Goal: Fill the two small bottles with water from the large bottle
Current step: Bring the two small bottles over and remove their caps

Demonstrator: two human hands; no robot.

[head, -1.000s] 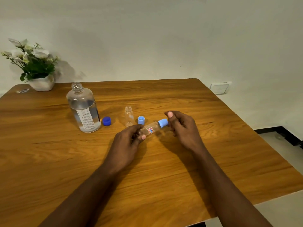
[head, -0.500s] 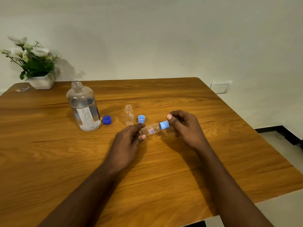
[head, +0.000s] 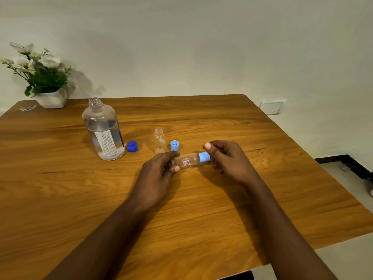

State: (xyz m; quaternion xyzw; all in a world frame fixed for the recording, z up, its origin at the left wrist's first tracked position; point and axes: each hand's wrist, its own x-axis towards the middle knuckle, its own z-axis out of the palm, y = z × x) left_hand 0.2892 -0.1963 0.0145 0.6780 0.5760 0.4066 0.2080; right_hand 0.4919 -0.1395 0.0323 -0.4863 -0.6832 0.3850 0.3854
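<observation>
Clear small bottle (head: 188, 161) sideways, left hand (head: 156, 176) fingers (head: 176, 169) pinching base, right hand (head: 228, 161) apparently cap (head: 204, 157).

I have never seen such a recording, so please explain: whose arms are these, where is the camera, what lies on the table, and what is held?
There is no machine: a person works with bare hands; a camera on the head looks down at them. The left hand holds a small bottle turned sideways; the fingers of the right hand pinch its light blue cap. On the table stand an open small bottle and the open large bottle with water. Beside them lie a pale blue cap and a dark blue cap.
</observation>
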